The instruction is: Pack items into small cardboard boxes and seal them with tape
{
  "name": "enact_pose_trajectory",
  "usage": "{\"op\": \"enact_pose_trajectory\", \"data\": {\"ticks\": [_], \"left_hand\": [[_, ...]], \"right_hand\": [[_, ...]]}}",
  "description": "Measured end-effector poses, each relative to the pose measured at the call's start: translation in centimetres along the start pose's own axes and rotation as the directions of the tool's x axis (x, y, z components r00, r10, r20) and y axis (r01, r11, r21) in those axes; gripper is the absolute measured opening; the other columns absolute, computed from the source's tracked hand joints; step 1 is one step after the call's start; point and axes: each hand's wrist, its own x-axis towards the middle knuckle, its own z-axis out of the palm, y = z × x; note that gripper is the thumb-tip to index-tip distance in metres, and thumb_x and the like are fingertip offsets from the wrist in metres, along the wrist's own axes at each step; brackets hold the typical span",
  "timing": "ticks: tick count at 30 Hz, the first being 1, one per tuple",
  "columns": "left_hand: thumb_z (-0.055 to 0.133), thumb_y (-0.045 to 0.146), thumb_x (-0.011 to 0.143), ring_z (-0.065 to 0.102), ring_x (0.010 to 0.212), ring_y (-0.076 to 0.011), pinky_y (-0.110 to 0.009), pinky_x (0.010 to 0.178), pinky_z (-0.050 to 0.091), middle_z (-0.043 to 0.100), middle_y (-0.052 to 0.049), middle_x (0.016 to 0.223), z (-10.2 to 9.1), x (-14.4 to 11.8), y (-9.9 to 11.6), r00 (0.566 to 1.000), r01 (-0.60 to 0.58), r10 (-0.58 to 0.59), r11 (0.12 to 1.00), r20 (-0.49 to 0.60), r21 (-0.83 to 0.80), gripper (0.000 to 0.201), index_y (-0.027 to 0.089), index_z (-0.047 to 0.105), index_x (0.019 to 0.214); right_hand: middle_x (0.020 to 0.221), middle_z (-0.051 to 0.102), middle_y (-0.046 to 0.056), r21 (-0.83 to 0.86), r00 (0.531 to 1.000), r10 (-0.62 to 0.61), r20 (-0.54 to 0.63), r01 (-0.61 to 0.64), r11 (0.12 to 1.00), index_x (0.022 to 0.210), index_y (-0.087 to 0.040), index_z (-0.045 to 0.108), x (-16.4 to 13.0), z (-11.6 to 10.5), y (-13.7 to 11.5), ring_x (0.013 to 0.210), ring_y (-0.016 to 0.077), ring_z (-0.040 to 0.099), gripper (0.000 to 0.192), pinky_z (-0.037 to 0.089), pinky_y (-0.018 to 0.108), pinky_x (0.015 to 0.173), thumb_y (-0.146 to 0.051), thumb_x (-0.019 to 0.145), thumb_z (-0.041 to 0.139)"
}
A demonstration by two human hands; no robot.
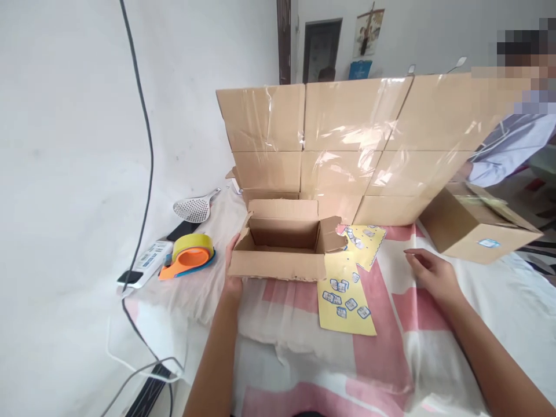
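My left hand (233, 269) grips the left side of a small cardboard box (278, 266). The box stands on the cloth with its flaps spread and its inside showing. To the right, above the cloth, is my right hand (432, 275). Its thumb and forefinger come together at the tips; whether anything lies between them is too small to make out. Between box and hand lies a yellow sheet (339, 315) bearing several small blue-edged labels (351, 304). Part of another yellow piece (373, 246) shows behind it, with the box's right flap over its edge.
Behind the box rises a taped cardboard panel (339, 127). A closed carton (473, 226) with a blue-edged label stands right, near another person's sleeve (512, 153). At left lie a tape dispenser (191, 260), a slotted skimmer (193, 209) and a white device (150, 263); a cable (147, 127) hangs there.
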Motion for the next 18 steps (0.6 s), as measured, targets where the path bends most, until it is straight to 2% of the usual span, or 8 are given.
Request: {"op": "enact_pose_trajectory", "data": {"ticks": [4, 8, 9, 11, 13, 14, 16, 18], "left_hand": [[0.036, 0.08, 0.088, 0.06, 0.134, -0.0304, -0.045, 0.107, 0.056, 0.062, -0.015, 0.142, 0.2, -0.9, -0.8, 0.996, 0.085, -0.085, 0.996, -0.002, -0.032, 0.085, 0.026, 0.042, 0.152], [0.05, 0.064, 0.086, 0.066, 0.123, -0.0312, -0.045, 0.1, 0.059, 0.071, -0.014, 0.126, 0.2, -1.1, -1.3, 0.988, 0.157, -0.156, 0.986, 0.023, -0.05, 0.064, 0.023, 0.06, 0.135], [0.053, 0.058, 0.085, 0.069, 0.118, -0.0313, -0.045, 0.097, 0.061, 0.073, -0.013, 0.121, 0.3, -1.0, -1.3, 0.985, 0.171, -0.169, 0.984, 0.036, -0.054, 0.057, 0.023, 0.065, 0.127], [0.055, 0.047, 0.083, 0.072, 0.108, -0.0305, -0.044, 0.09, 0.062, 0.076, -0.01, 0.112, 0.3, -0.8, -1.2, 0.979, 0.196, -0.192, 0.979, 0.064, -0.059, 0.041, 0.023, 0.07, 0.112], [0.056, 0.038, 0.08, 0.072, 0.101, -0.0289, -0.042, 0.086, 0.062, 0.078, -0.008, 0.104, 0.4, -0.7, -1.1, 0.973, 0.22, -0.214, 0.974, 0.085, -0.06, 0.03, 0.023, 0.072, 0.101], [0.056, 0.036, 0.079, 0.073, 0.098, -0.028, -0.041, 0.084, 0.062, 0.078, -0.007, 0.101, 0.5, -0.7, -1.0, 0.97, 0.231, -0.224, 0.971, 0.097, -0.061, 0.027, 0.023, 0.072, 0.096], [0.056, 0.034, 0.077, 0.072, 0.09, -0.0266, -0.039, 0.079, 0.061, 0.078, -0.006, 0.094, 0.4, -0.8, -0.8, 0.963, 0.25, -0.241, 0.966, 0.125, -0.065, 0.024, 0.022, 0.071, 0.092], [0.058, 0.031, 0.076, 0.071, 0.083, -0.0255, -0.036, 0.073, 0.059, 0.076, -0.005, 0.086, 0.2, -1.0, -0.7, 0.954, 0.269, -0.256, 0.961, 0.155, -0.068, 0.022, 0.021, 0.07, 0.09]], "right_hand": [[0.091, 0.074, 0.007, -0.064, 0.989, -0.145, 0.02, 0.146, 0.987, 0.096, -0.024, 0.072, -0.6, 0.3, -0.8, 0.08, 0.0268, 0.067, 0.034, 0.053, 0.039, 0.071, -0.051, 0.081, 0.058], [0.098, 0.07, 0.008, -0.124, 0.917, -0.392, 0.079, 0.399, 0.909, 0.095, -0.028, 0.069, -2.0, 1.1, -3.9, 0.088, 0.0281, 0.066, 0.027, 0.056, 0.038, 0.062, -0.051, 0.088, 0.056], [0.102, 0.07, 0.008, -0.112, 0.891, -0.44, 0.107, 0.451, 0.886, 0.098, -0.028, 0.068, -2.5, 1.5, -5.0, 0.095, 0.0292, 0.067, 0.026, 0.058, 0.04, 0.067, -0.049, 0.089, 0.056], [0.115, 0.069, 0.009, -0.063, 0.84, -0.512, 0.179, 0.529, 0.846, 0.112, -0.03, 0.066, -3.6, 2.9, -7.4, 0.111, 0.0315, 0.067, 0.03, 0.06, 0.047, 0.088, -0.047, 0.088, 0.06], [0.129, 0.066, 0.009, -0.003, 0.805, -0.52, 0.286, 0.543, 0.84, 0.127, -0.031, 0.061, -4.9, 4.7, -9.9, 0.122, 0.0335, 0.064, 0.045, 0.055, 0.053, 0.103, -0.045, 0.085, 0.067], [0.131, 0.066, 0.01, 0.027, 0.791, -0.494, 0.362, 0.521, 0.853, 0.131, -0.03, 0.059, -5.7, 5.6, -11.1, 0.123, 0.0341, 0.064, 0.052, 0.056, 0.053, 0.102, -0.044, 0.082, 0.07], [0.123, 0.069, 0.009, 0.087, 0.748, -0.426, 0.509, 0.448, 0.89, 0.13, -0.027, 0.06, -7.1, 7.4, -13.1, 0.115, 0.0335, 0.068, 0.054, 0.062, 0.047, 0.09, -0.04, 0.079, 0.073], [0.109, 0.074, 0.007, 0.153, 0.722, -0.401, 0.564, 0.385, 0.91, 0.119, -0.024, 0.064, -8.3, 9.2, -14.3, 0.1, 0.0304, 0.073, 0.044, 0.064, 0.04, 0.078, -0.035, 0.078, 0.073]]}}
